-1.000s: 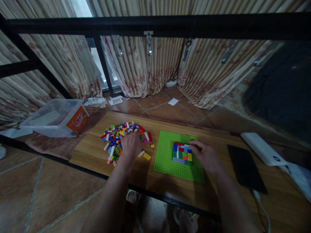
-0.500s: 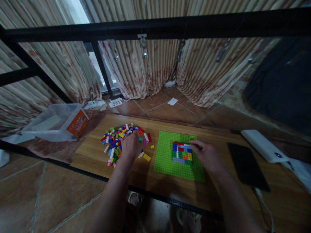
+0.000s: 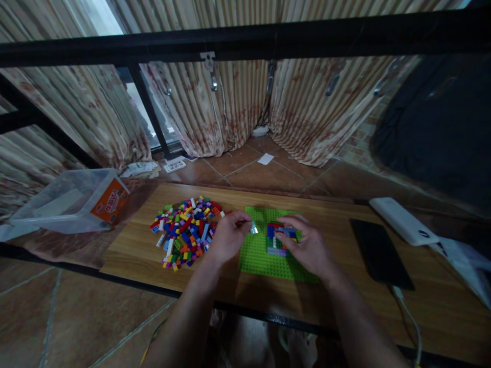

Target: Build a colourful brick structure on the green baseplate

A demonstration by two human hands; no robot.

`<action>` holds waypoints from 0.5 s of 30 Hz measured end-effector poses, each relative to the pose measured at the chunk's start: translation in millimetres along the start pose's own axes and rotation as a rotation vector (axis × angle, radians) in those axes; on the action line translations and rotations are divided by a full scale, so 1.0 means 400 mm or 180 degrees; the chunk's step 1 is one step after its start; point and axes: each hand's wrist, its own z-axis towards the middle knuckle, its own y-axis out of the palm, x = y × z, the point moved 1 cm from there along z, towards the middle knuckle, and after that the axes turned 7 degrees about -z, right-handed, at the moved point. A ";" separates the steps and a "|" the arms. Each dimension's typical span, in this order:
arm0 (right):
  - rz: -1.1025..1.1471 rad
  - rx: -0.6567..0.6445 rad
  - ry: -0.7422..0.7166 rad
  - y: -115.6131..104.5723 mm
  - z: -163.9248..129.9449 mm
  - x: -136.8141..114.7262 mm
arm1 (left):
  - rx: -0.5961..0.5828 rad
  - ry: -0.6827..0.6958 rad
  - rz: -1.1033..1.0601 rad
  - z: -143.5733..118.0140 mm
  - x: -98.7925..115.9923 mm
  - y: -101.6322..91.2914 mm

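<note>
Pinched in the fingers of my left hand (image 3: 232,236) is a small pale, see-through-looking toy brick (image 3: 253,228), held above the left part of the green baseplate (image 3: 255,263). On that baseplate sits a low block of multicoloured toy bricks (image 3: 275,250). My right hand (image 3: 307,245) reaches over the block's right side, thumb and forefinger apart above its top. It covers much of the block; whether the fingertips touch it is hard to see. Left of my left hand lies a loose heap of toy bricks (image 3: 186,237) in many colours.
A clear plastic box (image 3: 72,204) with an orange label stands beyond the table's left end. On the right of the wooden table (image 3: 333,209) lie a black phone or tablet (image 3: 379,253) with a white cable (image 3: 408,312) and a white power bank (image 3: 402,220).
My left hand has moved right, from the brick heap to the baseplate, with a small pale brick now visible in its fingers. My right hand has shifted left over the brick block. The view has shifted slightly.
</note>
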 end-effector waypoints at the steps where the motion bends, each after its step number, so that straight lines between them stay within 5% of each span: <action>1: -0.0003 -0.0095 -0.0049 0.004 -0.002 -0.011 | -0.0128 -0.0010 -0.0114 -0.004 -0.001 0.024; 8: -0.0119 -0.0337 -0.0173 0.011 -0.010 -0.022 | -0.0379 -0.0238 -0.0742 -0.015 -0.006 0.105; 15: -0.0216 -0.0318 -0.0157 0.011 -0.010 -0.025 | 0.0424 -0.0267 -0.0834 0.014 0.013 0.028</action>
